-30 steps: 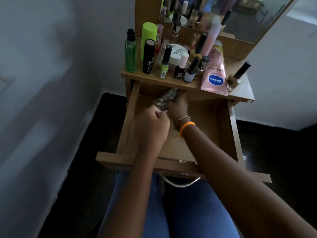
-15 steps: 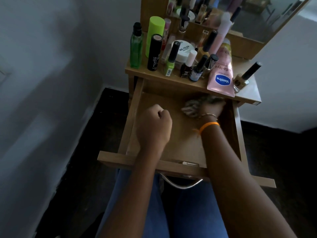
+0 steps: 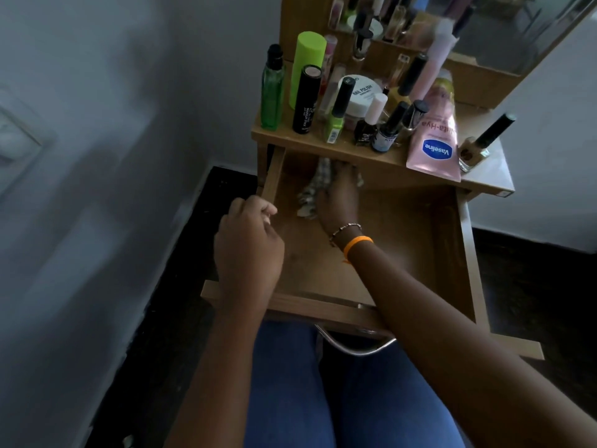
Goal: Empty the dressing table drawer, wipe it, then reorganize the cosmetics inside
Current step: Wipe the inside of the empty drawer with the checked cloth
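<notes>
The wooden drawer [image 3: 452,253] of the dressing table stands pulled out over my lap, with no cosmetics visible inside it. My right hand [image 3: 337,202] presses a patterned grey cloth [image 3: 308,197] against the drawer floor at the far left corner; whether its fingers curl round the cloth is hidden. My left hand [image 3: 247,244] hovers at the drawer's left wall with fingers loosely curled, holding nothing. The cosmetics stand on the table top [image 3: 491,176]: a green bottle [image 3: 272,88], a lime tube [image 3: 307,66], a black stick [image 3: 306,98], several nail polishes and a pink Vaseline tube [image 3: 436,140].
A mirror [image 3: 484,24] rises behind the cosmetics. A metal handle [image 3: 355,345] hangs under the drawer front, just above my knees in blue jeans. A grey wall runs along the left, a white wall on the right, with dark floor on both sides.
My right hand has swept the cloth from the drawer's far right corner across to the far left. My left hand has shifted left to the drawer's side wall and loosened from a fist.
</notes>
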`<state>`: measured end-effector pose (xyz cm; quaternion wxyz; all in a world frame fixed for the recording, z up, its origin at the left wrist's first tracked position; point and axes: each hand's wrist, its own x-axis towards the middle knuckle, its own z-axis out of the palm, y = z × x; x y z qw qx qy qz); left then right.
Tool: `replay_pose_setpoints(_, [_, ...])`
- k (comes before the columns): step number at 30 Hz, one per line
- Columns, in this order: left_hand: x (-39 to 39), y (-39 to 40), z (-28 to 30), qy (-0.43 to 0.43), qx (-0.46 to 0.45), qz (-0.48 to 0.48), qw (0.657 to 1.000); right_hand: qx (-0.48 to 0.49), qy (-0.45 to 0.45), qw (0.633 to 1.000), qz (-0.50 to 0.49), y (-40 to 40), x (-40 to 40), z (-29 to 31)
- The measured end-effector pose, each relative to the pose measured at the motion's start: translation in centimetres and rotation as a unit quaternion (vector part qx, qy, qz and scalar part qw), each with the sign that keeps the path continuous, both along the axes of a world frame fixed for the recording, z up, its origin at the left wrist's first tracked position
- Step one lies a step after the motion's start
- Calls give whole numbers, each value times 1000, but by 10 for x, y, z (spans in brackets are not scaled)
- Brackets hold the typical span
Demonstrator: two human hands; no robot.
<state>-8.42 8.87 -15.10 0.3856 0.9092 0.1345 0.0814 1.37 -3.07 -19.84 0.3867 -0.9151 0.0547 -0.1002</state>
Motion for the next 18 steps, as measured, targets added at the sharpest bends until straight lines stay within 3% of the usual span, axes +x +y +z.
replay_pose_setpoints(3, [-2,-3,-1,13,16,-25,999,-29,-32,994,95,23,5,4])
replay_pose_setpoints(6, [-1,-2,-4,19,17,-29,999,-23,-41,994,102,28,11,4])
replay_pose_setpoints(10, [4,4,-5,44,-58,-6,997,-12,89,977,194,12,9,11])
replay_pose_setpoints(13, [6,10,-6,62,-141,27,988,-15,178,933,312,-1,-12,20])
replay_pose_setpoints(15, [8,13,-8,68,-191,48,978,-8,262,883,389,-5,-35,26])
replay_pose_setpoints(18, [7,14,-9,68,-224,65,970,-21,323,836,444,-9,-51,33])
